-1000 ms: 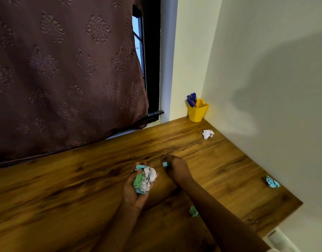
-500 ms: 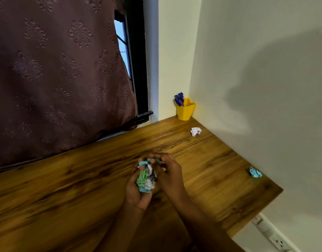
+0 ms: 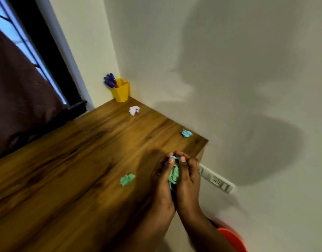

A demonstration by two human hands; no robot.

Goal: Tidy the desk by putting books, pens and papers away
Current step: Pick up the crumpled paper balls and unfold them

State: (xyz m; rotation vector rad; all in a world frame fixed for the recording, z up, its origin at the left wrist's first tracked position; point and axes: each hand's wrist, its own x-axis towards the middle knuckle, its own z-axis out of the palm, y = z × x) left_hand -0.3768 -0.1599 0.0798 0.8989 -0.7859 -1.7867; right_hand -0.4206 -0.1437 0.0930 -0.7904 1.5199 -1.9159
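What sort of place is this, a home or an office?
Likely a home study corner: a wooden desk set against the walls, a yellow cup of pens beside a window with a curtain, and a wall socket. The left hand and right hand clutch a paper wad.

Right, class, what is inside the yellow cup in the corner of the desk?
Several blue pens stand in the yellow cup, tops leaning left above the rim. The cup's wall hides their lower ends and anything else at the bottom.
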